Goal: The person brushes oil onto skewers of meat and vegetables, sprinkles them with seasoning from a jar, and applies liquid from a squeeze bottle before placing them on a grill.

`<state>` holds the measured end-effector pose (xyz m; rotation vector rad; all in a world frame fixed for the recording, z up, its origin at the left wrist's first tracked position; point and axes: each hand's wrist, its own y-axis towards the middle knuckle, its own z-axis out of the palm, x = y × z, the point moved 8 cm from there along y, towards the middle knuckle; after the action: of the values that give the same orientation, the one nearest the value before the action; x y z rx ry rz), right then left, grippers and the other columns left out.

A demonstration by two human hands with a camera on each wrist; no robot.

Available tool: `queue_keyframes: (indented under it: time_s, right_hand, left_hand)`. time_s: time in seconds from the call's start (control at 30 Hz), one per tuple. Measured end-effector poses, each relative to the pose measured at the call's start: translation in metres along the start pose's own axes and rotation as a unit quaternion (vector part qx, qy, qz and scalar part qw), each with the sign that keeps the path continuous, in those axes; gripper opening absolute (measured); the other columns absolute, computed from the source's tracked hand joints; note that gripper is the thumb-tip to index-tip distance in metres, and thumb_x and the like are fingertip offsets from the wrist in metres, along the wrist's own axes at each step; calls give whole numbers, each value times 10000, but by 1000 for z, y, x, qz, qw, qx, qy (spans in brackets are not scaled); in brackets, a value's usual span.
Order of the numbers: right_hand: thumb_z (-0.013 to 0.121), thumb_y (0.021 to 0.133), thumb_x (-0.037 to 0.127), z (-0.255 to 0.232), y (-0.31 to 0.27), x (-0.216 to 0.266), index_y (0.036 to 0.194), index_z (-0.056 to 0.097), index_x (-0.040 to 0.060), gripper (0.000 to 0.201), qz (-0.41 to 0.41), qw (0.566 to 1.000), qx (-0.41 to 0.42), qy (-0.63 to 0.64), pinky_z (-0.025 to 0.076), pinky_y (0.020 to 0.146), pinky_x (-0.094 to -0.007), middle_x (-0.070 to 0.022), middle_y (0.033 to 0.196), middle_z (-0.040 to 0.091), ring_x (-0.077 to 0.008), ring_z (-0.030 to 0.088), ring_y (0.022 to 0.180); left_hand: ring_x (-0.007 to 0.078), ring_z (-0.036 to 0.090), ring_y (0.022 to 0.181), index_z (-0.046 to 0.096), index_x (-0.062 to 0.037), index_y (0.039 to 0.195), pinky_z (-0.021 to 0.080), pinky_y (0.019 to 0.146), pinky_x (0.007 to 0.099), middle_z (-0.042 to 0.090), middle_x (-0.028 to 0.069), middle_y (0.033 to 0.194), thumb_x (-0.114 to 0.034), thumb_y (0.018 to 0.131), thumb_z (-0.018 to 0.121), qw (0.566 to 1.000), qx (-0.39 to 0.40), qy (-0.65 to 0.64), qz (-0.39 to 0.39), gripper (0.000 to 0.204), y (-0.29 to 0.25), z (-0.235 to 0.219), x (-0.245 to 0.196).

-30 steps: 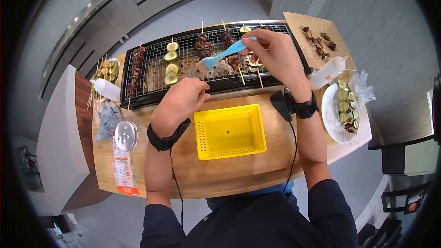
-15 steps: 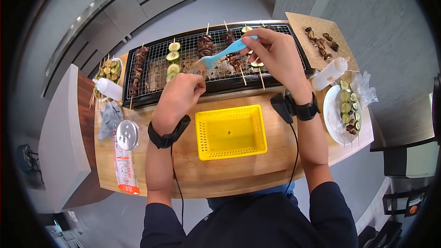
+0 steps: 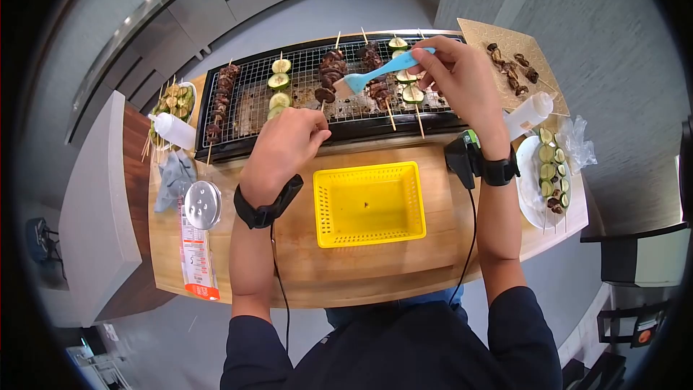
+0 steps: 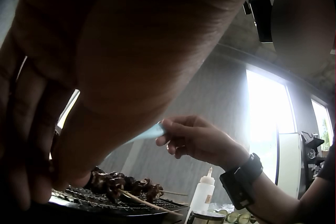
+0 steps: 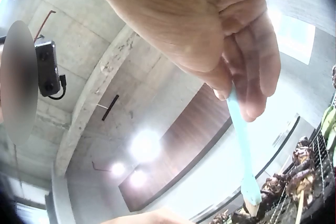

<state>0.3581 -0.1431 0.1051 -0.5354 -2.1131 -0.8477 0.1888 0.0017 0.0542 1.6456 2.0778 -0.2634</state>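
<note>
In the head view my right hand pinches the handle of a light blue brush above the grill. The bristles lie against the lower right of a dark meat skewer. My left hand is at the grill's front edge, its thumb and fingertips together at the stick end of that skewer. The right wrist view shows the blue brush hanging from the fingers, its tip at the dark meat. In the left wrist view the left hand fills much of the picture, and its grip is dark.
A yellow basket stands in front of the grill. Cucumber skewers and other meat skewers lie on the grate. White squeeze bottles flank the grill, with plates of skewers at both sides and a board at the back right.
The brush has moved slightly right and up, with its bristles now beside the meat. My left hand has risen a little, and the skewer's lower piece now shows above it.
</note>
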Motion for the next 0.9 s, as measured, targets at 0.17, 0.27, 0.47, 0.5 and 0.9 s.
queue_keyframes:
  time_s: [0.17,0.27,0.47,0.5,0.9]
  right_hand:
    - [592,926,158,-10,0,-2,999,646,-27,205,13,1000,-13,-10,483,547,-230,-78,717,688,-113,641,582]
    - [594,926,171,-16,0,-5,1002,645,-33,224,16,1000,-19,-5,486,557,-231,-77,718,686,-106,638,594]
    - [585,929,170,-9,-2,1,1011,644,-36,229,8,999,-33,20,490,564,-228,-79,724,688,-104,643,611]
    - [582,930,167,-6,-2,4,1011,643,-36,228,-3,999,-32,25,490,564,-228,-79,724,689,-104,643,610]
    - [576,926,137,7,-2,3,990,651,-26,191,-25,999,-20,-5,482,547,-236,-82,727,690,-115,637,577]
  left_hand:
    - [264,597,592,643,21,861,448,570,339,637,145,687,-113,834,646,1000,4,10,-14,137,0,-1,-1]
    - [238,597,570,641,24,860,449,558,328,633,132,669,-104,836,641,1000,5,4,-10,129,0,-1,-1]
    - [176,610,550,632,16,861,456,540,297,627,99,643,-72,839,623,999,8,-23,-25,91,2,3,7]
    - [176,610,550,632,16,861,456,540,297,627,99,643,-72,839,623,999,10,-22,-23,91,2,4,7]
    - [183,610,553,627,1,861,451,541,303,612,91,633,-84,834,619,1000,8,-10,-22,90,0,1,7]
